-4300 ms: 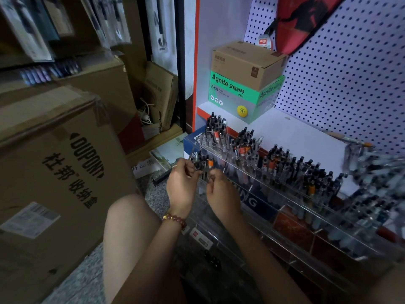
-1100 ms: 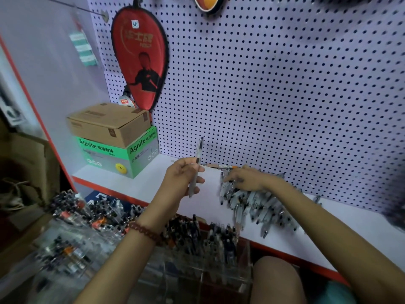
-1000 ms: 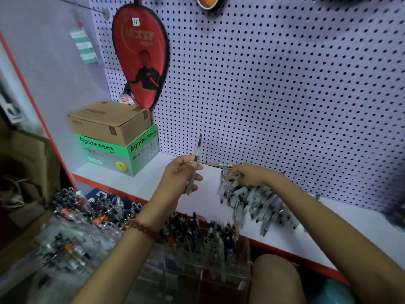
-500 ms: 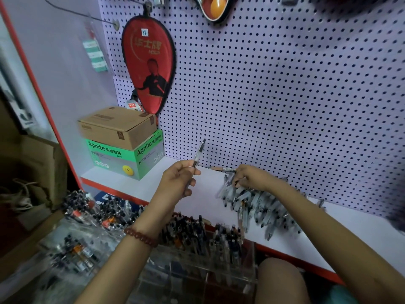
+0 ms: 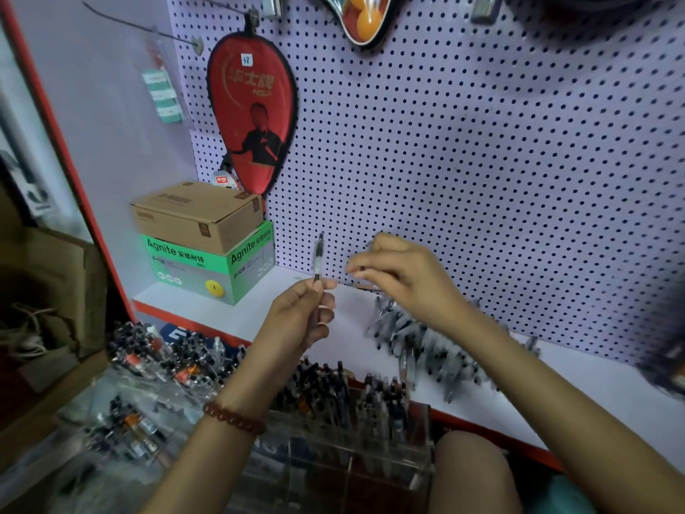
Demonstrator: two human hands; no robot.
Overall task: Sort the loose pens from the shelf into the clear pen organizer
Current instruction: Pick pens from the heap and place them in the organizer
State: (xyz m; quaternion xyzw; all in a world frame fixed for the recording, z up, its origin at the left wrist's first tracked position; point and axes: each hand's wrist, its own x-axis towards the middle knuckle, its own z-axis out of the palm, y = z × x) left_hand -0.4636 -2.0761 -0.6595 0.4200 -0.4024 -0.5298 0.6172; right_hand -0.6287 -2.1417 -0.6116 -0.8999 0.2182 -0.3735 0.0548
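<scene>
While the left hand [image 5: 302, 313] grips a pen [image 5: 318, 259] upright, the blurred right hand [image 5: 404, 280] pinches another.

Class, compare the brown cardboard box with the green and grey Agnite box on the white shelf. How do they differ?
The plain brown cardboard box sits on top; the green and grey Agnite box stands beneath it, on the white shelf. The brown one carries little print; the Agnite one shows bold lettering and a yellow round sticker. Both are closed, rectangular, and of similar footprint.
</scene>
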